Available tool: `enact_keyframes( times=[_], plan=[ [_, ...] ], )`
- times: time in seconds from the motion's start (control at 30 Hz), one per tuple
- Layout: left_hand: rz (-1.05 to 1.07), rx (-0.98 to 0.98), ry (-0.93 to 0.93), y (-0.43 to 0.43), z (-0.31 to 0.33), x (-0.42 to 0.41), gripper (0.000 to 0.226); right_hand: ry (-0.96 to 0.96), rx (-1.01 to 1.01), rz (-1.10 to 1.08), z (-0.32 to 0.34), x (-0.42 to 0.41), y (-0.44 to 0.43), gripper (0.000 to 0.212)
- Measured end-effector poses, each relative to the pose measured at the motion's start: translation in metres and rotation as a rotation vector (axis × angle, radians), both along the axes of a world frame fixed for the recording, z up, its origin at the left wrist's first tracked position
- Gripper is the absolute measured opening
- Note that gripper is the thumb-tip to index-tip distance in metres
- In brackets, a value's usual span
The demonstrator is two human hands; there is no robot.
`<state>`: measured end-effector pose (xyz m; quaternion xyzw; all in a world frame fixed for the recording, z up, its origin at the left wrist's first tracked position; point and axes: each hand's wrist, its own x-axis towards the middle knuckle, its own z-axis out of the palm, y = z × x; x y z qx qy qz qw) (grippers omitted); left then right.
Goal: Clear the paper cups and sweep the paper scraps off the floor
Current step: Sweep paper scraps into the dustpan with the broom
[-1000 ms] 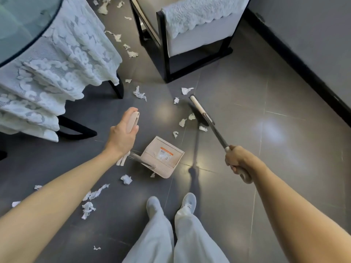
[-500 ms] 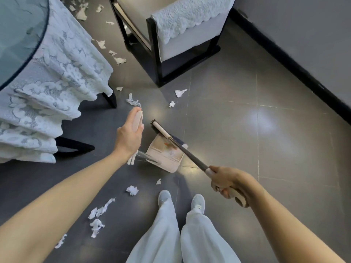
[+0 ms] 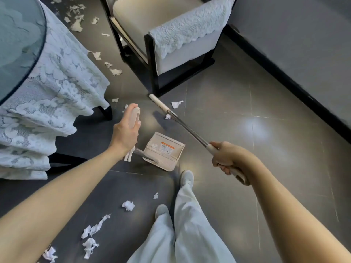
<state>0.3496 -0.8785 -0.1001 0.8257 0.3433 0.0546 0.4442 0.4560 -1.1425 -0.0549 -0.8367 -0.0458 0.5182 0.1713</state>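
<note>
The left hand [image 3: 126, 137] is curled round the flat beige plastic grip of the long-handled beige dustpan [image 3: 164, 150], whose tray sits on the dark grey tiled floor [image 3: 228, 111] just below and to the right of that hand. The right hand [image 3: 226, 156] is closed around the pale end of the metal-shafted broom [image 3: 188, 128], its beige head reaching out near the foot of the black-framed cream armchair [image 3: 182, 44]. Torn white paper scraps [image 3: 177, 104] lie just right of the broom's head, with a smaller bit [image 3: 167, 116] beside the shaft. Pale flecks inside the tray may be scraps, though its printed label makes this unclear. More crumpled white pieces [image 3: 128, 205] lie well behind the tray, left of the person's feet
</note>
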Motion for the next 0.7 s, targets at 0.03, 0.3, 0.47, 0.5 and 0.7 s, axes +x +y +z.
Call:
enact_keyframes(
  times=[0.03,0.3,0.47,0.5,0.7],
  plan=[
    [0.007,0.000,0.000,0.003,0.001,0.006,0.040,-0.034,0.005,-0.007,-0.004,0.011,0.005,0.043],
    [0.100,0.033,0.057,0.022,-0.006,0.064,0.042,-0.162,-0.093,0.129,-0.059,0.119,0.045,0.046],
    [0.159,0.116,0.028,0.048,-0.010,0.111,0.045,-0.039,-0.116,0.286,-0.087,0.146,0.070,0.047],
    [0.175,0.119,0.027,0.052,-0.012,0.112,0.045,-0.012,-0.124,0.328,-0.086,0.145,0.072,0.047],
    [0.222,0.090,0.070,0.055,-0.021,0.099,0.044,0.289,-0.104,0.349,-0.049,0.145,0.067,0.044]
  ],
)
